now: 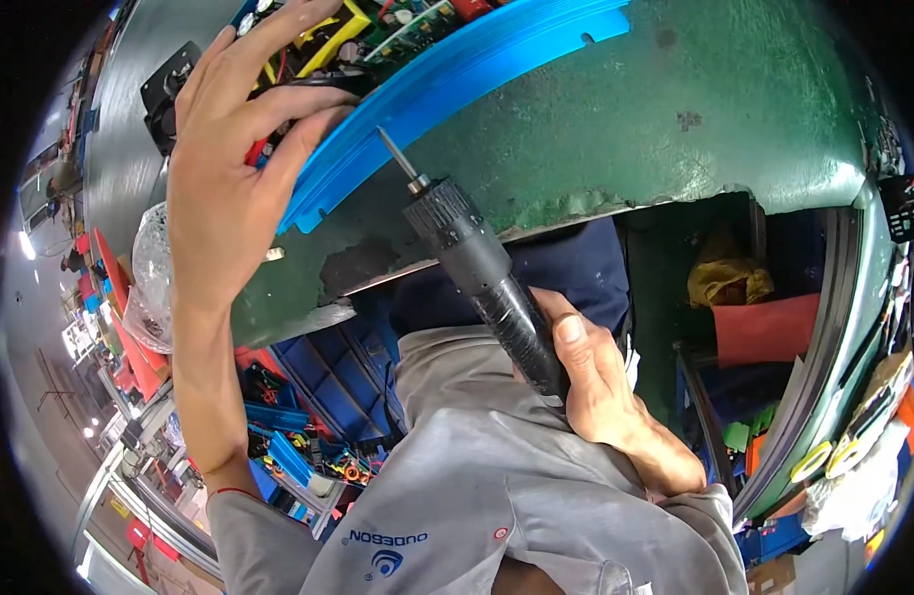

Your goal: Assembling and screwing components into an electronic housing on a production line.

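Observation:
A blue metal housing (pixel 457 74) with circuit boards inside lies on the green bench at the far side. My left hand (pixel 229 139) reaches over its left end, thumb and forefinger closed at the rim; what lies under the fingertips is partly hidden. In my right hand (pixel 596 377) is a black electric screwdriver (pixel 472 248), gripped round the lower body. Its steel bit points up and left, with the tip at the housing's near wall; whether it touches cannot be told. Green and yellow electronic parts (pixel 417 35) show behind the wall.
The green bench top (pixel 615 129) has a worn, chipped front edge. A black fan-like part (pixel 169 94) and a clear plastic bag (pixel 151 278) are at the left. Below the bench, a bin of blue parts (pixel 288 446) stands left, and a red sheet (pixel 769 330) lies right.

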Demonstrator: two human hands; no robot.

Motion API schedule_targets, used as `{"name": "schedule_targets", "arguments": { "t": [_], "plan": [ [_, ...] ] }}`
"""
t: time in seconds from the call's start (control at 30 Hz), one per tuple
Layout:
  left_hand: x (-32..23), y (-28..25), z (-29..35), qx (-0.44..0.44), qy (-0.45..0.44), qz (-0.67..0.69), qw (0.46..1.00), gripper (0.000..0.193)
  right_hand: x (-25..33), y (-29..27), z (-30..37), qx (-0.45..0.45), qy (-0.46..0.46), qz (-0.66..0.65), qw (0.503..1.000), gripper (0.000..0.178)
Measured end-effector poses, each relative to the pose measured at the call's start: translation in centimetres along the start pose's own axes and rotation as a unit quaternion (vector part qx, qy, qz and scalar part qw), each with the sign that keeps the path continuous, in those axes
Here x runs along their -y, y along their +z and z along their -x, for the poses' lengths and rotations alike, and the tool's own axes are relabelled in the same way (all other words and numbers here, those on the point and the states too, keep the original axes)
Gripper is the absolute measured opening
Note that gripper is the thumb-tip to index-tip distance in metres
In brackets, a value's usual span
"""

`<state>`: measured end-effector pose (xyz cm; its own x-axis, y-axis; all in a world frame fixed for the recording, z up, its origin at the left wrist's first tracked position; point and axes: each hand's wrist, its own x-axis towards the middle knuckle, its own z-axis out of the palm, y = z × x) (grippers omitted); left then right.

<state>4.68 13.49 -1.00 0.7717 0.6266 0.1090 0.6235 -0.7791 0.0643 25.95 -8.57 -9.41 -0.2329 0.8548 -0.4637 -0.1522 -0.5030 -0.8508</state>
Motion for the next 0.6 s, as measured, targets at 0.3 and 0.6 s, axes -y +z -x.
{"name": "schedule_targets", "arguments": {
  "t": [0.3,0.6],
  "plan": [
    [-0.2,-0.7,0.1,-0.001,0.003,-0.011,1.000,0.012,0.2,0.4,0.3,0.001,0.009,-0.001,1.000,0.082],
    [-0.4,0.2,-0.1,0.008,-0.006,-0.037,0.999,0.012,-0.9,-0.2,0.0,0.031,0.013,-0.060,0.998,0.063]
  ]
}}
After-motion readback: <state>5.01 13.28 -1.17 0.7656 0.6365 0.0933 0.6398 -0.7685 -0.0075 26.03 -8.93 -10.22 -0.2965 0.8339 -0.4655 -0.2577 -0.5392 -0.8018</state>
